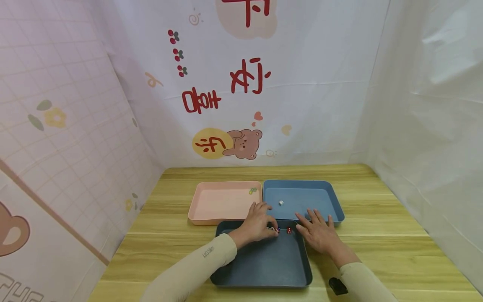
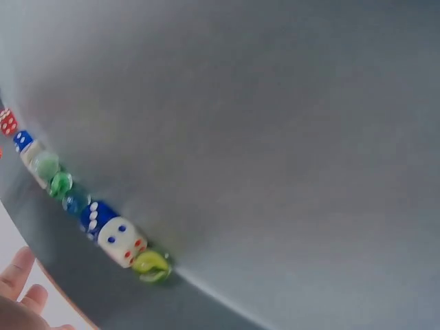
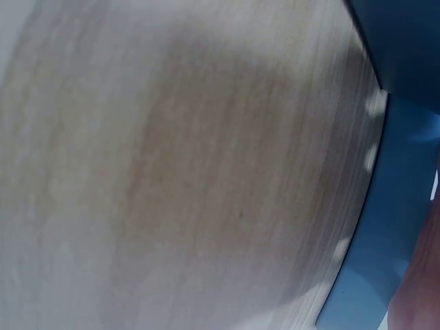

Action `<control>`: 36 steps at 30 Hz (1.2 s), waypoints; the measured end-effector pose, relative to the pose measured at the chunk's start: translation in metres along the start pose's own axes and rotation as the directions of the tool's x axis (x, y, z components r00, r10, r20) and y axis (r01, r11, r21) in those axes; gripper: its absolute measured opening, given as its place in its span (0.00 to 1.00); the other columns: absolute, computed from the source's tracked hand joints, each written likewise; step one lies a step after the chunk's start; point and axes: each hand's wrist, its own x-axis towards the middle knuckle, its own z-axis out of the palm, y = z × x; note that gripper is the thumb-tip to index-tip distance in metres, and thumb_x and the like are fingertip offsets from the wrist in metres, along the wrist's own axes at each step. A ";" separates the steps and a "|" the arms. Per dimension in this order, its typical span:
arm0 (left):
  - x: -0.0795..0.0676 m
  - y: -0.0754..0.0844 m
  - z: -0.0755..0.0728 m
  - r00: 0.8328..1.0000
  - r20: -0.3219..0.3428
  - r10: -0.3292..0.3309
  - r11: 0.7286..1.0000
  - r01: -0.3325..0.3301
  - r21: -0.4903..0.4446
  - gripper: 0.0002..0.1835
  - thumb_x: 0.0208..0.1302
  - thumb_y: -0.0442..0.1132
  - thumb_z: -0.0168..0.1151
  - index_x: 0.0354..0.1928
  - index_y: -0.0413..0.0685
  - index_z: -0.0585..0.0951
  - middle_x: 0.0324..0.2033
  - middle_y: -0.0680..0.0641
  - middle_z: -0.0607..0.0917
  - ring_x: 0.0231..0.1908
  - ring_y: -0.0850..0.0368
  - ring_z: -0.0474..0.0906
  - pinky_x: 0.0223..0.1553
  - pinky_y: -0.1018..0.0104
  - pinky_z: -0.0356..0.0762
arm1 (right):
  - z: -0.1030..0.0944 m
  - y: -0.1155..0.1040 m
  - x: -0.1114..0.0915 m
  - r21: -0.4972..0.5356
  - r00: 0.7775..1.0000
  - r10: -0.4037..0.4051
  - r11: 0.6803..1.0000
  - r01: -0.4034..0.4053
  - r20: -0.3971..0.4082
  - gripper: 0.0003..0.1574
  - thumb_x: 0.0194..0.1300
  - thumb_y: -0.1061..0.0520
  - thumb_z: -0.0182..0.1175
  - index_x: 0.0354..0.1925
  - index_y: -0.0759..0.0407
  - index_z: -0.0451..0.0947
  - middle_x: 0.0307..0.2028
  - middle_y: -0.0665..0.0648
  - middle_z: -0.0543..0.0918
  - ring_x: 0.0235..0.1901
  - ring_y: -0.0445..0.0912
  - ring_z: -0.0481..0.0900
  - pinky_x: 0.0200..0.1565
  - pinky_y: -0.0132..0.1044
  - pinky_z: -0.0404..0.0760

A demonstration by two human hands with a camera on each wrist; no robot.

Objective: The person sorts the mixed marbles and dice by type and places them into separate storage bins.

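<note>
My left hand [image 1: 257, 224] reaches over the far edge of a dark tray [image 1: 271, 264], thumb and index finger pinching a small red die [image 1: 277, 230]. In the left wrist view its other fingers [image 2: 19, 271] extend past the rim. Along that tray's far wall runs a row with another red die [image 2: 8, 122], a small blue die [image 2: 23, 139], green marbles [image 2: 60, 184], a larger blue die [image 2: 96, 216], a white die [image 2: 122, 239] and a yellow-green marble [image 2: 151, 266]. My right hand [image 1: 320, 233] lies with spread fingers by the blue tray's [image 1: 302, 187] near rim.
A pink tray [image 1: 222, 201] stands behind the dark one, with yellow-green marbles [image 1: 253, 191] in its far right corner. One white die [image 1: 281, 203] lies in the blue tray. A black object [image 1: 337, 286] sits beside the right sleeve on the wooden table [image 1: 396, 251].
</note>
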 end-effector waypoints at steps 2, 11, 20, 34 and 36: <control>0.002 -0.001 -0.003 1.000 -0.010 -0.010 1.000 0.010 0.005 0.09 0.58 0.55 0.73 0.35 0.62 0.89 0.63 0.43 0.74 0.69 0.44 0.58 0.68 0.35 0.49 | 0.000 0.000 0.000 0.000 1.000 0.002 1.000 -0.002 0.001 0.34 0.77 0.37 0.44 0.72 0.50 0.66 0.71 0.70 0.61 0.71 0.69 0.53 0.62 0.76 0.44; 0.018 -0.005 -0.014 0.996 -0.049 -0.072 0.997 0.072 0.008 0.06 0.58 0.55 0.73 0.32 0.66 0.89 0.62 0.45 0.74 0.68 0.46 0.60 0.68 0.39 0.52 | 0.000 0.001 0.000 0.000 1.000 0.009 1.000 -0.009 0.008 0.35 0.77 0.37 0.43 0.72 0.50 0.66 0.72 0.70 0.61 0.71 0.69 0.53 0.62 0.76 0.44; 0.043 -0.017 -0.021 0.985 -0.098 -0.138 0.990 0.138 -0.012 0.06 0.58 0.55 0.72 0.31 0.66 0.88 0.62 0.45 0.74 0.67 0.45 0.61 0.67 0.41 0.53 | -0.001 0.001 -0.001 0.010 1.000 0.015 1.000 -0.015 0.011 0.35 0.77 0.36 0.43 0.73 0.50 0.66 0.72 0.70 0.60 0.71 0.69 0.52 0.63 0.76 0.43; 0.079 -0.022 -0.032 0.954 -0.085 -0.288 0.955 0.278 -0.106 0.06 0.61 0.52 0.71 0.35 0.63 0.88 0.64 0.44 0.72 0.66 0.45 0.62 0.67 0.43 0.53 | -0.001 0.001 0.001 0.009 0.999 0.022 1.000 -0.023 0.028 0.36 0.77 0.34 0.40 0.73 0.48 0.65 0.72 0.69 0.60 0.72 0.68 0.51 0.63 0.75 0.42; 0.082 -0.023 -0.032 0.950 -0.080 -0.302 0.950 0.293 -0.103 0.06 0.61 0.52 0.70 0.35 0.62 0.88 0.64 0.43 0.72 0.66 0.45 0.62 0.67 0.42 0.53 | -0.001 0.000 0.002 0.004 0.999 0.023 1.000 -0.023 0.032 0.36 0.77 0.34 0.40 0.73 0.49 0.65 0.72 0.69 0.60 0.72 0.68 0.51 0.63 0.75 0.42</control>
